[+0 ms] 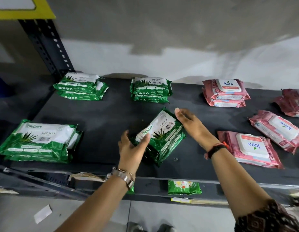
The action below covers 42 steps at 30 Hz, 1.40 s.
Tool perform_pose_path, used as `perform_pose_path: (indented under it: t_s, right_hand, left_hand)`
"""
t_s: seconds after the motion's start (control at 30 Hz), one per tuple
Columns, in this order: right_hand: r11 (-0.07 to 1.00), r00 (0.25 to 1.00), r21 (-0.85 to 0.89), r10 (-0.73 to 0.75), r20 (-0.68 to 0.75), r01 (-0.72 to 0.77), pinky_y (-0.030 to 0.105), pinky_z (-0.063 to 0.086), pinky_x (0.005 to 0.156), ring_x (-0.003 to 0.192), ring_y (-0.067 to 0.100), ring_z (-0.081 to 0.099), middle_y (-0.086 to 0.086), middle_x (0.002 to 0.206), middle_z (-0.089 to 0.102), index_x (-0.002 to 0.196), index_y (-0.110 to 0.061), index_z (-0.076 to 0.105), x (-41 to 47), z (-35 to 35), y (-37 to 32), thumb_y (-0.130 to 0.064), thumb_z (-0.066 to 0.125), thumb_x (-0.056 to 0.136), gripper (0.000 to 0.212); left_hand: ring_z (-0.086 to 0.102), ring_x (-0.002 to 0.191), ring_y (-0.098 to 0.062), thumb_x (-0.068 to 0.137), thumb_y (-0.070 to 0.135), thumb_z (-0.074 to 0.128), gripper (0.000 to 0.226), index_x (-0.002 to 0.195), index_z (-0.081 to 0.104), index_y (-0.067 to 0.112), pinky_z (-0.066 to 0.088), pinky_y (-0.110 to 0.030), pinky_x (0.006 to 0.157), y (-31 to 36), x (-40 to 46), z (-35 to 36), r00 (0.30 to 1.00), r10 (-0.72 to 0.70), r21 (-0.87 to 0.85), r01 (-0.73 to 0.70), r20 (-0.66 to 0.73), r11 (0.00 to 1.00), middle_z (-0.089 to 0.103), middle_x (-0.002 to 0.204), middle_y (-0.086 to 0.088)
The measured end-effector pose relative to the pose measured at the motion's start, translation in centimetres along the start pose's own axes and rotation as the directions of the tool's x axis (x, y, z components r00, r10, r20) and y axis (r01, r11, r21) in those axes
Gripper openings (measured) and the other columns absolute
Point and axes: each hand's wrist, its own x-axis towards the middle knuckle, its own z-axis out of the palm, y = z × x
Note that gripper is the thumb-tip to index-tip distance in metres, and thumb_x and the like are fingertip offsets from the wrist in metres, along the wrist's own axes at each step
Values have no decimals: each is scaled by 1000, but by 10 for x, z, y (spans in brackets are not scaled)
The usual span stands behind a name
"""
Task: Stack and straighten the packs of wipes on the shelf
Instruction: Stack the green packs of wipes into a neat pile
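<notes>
A green Origami wipes pack lies skewed mid-shelf on top of another green pack. My left hand grips its near left corner, thumb on top. My right hand rests flat against its far right edge, fingers apart. Other green stacks sit at the front left, back left and back middle. Pink Kara packs form a stack at the back right, and lie skewed at the front right and right. All rest on the dark shelf.
More dark pink packs lie at the far right edge. A perforated black upright stands at the back left. A lower shelf holds a green pack. A scrap of paper lies on the floor.
</notes>
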Motion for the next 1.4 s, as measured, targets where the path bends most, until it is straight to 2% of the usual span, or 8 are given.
perform_pose_path:
  t_s: [0.2, 0.4, 0.57, 0.67, 0.9, 1.1, 1.27, 1.4]
  right_hand:
    - [999, 997, -13, 45, -62, -46, 37, 46, 77, 85, 27, 61, 23, 101, 67, 98, -5, 60, -17, 17, 8, -43, 44, 88, 43]
    - [975, 991, 202, 110, -74, -93, 37, 37, 103, 116, 21, 51, 7, 120, 57, 112, -19, 53, -39, 25, 21, -58, 43, 81, 51]
    - [934, 988, 327, 151, -8, -140, 40, 11, 118, 143, 15, 12, 0, 152, 24, 141, -21, 24, -46, 33, 10, -46, 38, 90, 58]
    - [925, 986, 346, 169, -3, -157, 36, 14, 112, 140, 18, 16, 5, 152, 20, 138, -12, 29, -53, 37, 7, -39, 34, 93, 53]
    - [908, 983, 377, 178, 45, -182, 32, 16, 106, 131, 8, 17, 4, 148, 24, 129, -14, 40, -65, 52, 0, -35, 34, 94, 41]
    - [905, 983, 383, 177, 57, -185, 31, 15, 106, 133, 8, 15, 2, 146, 24, 131, -19, 38, -68, 56, -1, -36, 32, 94, 41]
    - [885, 981, 424, 174, 85, -194, 24, 16, 94, 115, 1, 20, -7, 126, 28, 126, -21, 41, -67, 54, 1, -36, 33, 94, 37]
    - [930, 992, 346, 118, 35, -123, 23, 17, 97, 135, 12, 21, -2, 140, 29, 135, -23, 34, -65, 29, 8, -40, 35, 92, 46]
  left_hand:
    - [51, 112, -29, 50, 44, 74, 86, 124, 36, 21, 40, -50, 99, 5, 18, 1, 994, -104, -280, 110, 38, 954, 45, 132, -12]
    - [47, 85, -5, 85, 29, 56, 15, 91, 43, 26, 26, -24, 85, 14, 21, -12, 985, -29, -230, 68, 169, 971, 47, 88, 15]
    - [53, 100, -11, 85, 23, 57, 8, 90, 56, 29, 32, -26, 87, 9, 18, -11, 973, 37, -181, 4, 226, 983, 59, 109, 2]
    - [54, 106, -17, 85, 22, 57, 14, 99, 58, 22, 36, -32, 93, 6, 20, -15, 973, 23, -215, 28, 231, 976, 60, 115, -4]
    - [45, 121, -28, 36, 55, 76, 105, 128, 44, 15, 30, -52, 106, -10, 29, -31, 977, -61, -297, 122, 205, 947, 48, 135, -10]
    - [45, 121, -30, 38, 50, 77, 101, 127, 45, 14, 30, -54, 105, -12, 33, -36, 977, -63, -301, 124, 205, 946, 50, 133, -12]
    - [49, 115, -26, 61, 41, 75, 62, 113, 56, 14, 28, -46, 107, -7, 29, -38, 973, -36, -262, 96, 227, 960, 58, 122, -10]
    - [34, 126, -22, 78, 39, 62, 45, 118, 49, 21, 25, -36, 103, 15, 14, -32, 980, 180, 156, -166, -83, 974, 41, 139, -6]
